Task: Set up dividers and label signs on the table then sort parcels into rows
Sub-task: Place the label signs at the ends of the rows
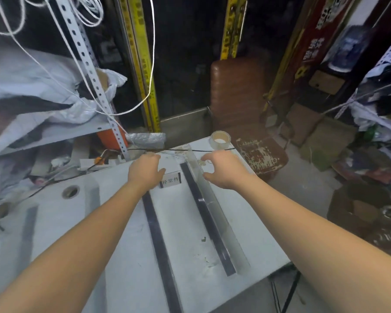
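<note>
Two long dividers with dark base strips lie on the white table (127, 256). The left divider (159, 242) runs from under my left hand toward the near edge. The right divider (209, 220) has a clear upright wall and ends near the table's right edge. A small white label sign (171, 177) with black characters stands between them at the far end. My left hand (146, 170) rests palm down beside the sign, thumb touching its top edge. My right hand (221, 169) hovers over the far end of the right divider, fingers curled and apart, holding nothing.
A roll of clear tape (220, 139) sits at the table's far right corner. A black cable (190, 150) crosses the far edge. A worn brown chair (239, 105) stands behind the table. Cluttered shelves flank both sides; white cords (151, 64) hang at left.
</note>
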